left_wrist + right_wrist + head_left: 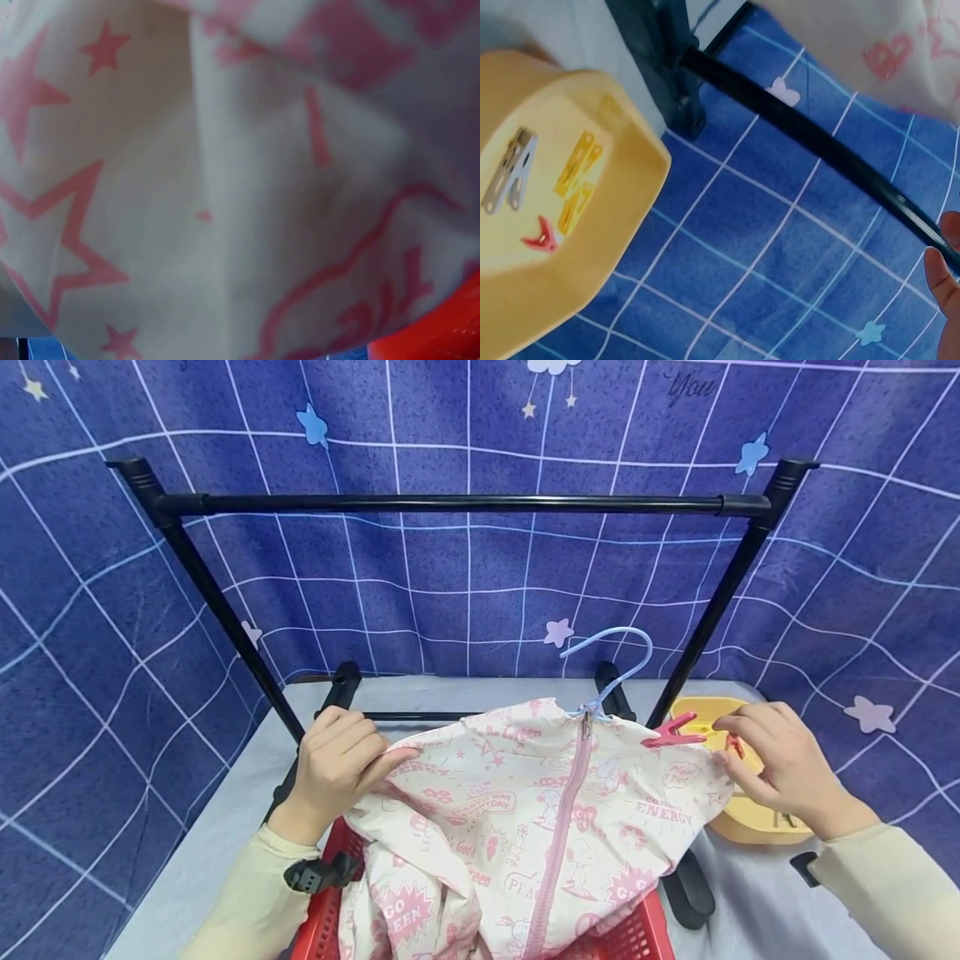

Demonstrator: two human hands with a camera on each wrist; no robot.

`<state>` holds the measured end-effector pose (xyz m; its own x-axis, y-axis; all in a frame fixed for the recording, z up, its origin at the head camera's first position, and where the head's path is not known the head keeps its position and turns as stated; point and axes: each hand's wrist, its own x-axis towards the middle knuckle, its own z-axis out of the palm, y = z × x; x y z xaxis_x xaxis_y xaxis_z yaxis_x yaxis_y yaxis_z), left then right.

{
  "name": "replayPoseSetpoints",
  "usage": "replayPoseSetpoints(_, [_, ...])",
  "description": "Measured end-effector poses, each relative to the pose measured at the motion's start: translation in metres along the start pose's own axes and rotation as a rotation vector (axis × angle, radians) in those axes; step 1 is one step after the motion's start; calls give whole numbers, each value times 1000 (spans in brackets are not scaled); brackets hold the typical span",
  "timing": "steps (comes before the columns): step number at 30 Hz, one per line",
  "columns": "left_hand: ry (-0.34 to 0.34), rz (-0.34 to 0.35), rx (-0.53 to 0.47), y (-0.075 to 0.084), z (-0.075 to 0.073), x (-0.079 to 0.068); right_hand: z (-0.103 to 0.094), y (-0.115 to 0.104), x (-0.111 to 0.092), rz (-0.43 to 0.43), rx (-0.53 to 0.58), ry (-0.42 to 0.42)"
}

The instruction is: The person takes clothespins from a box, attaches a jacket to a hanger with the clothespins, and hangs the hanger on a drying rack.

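Note:
A white zip-up jacket (pixel 517 827) with pink prints hangs on a light blue hanger (pixel 628 652), whose hook rises above the collar. My left hand (pixel 337 768) grips the jacket's shoulder edge, thumb on the front. Pale fabric with pink stars fills the left wrist view. A pink clothespin (pixel 675 732) sits on the shoulder at the other side. Right beside it, my right hand (pixel 776 768) has its thumb and forefinger extended at the jacket's outer edge. In the right wrist view those fingertips (pixel 936 262) show no fabric between them.
A black rack's top bar (pixel 465 504) crosses behind the jacket. Below it stands a red basket (pixel 652 927). To the right, a yellow bin (pixel 750 827) holds several clothespins, yellow ones (pixel 576 169) and a red one (pixel 544 236) among them. Behind hangs a blue gridded curtain (pixel 480 577).

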<state>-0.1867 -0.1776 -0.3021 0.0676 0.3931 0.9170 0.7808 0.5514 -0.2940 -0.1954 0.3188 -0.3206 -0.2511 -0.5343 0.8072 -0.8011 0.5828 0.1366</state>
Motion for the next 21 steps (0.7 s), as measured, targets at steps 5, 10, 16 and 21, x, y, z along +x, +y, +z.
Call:
replayPoseSetpoints(5, [-4, -4, -2, 0, -1, 0, -5, 8, -2, 25, -21, -9])
replayPoseSetpoints(10, [-3, -2, 1, 0, -2, 0, -7, 17, -6, 47, -54, -8])
replayPoseSetpoints(16, [-1, 2, -2, 0, -2, 0, -12, 30, -16, 105, -91, -58])
replayPoseSetpoints(21, [-7, 6, -2, 0, -3, 0, -13, 42, -26, 163, -119, -120])
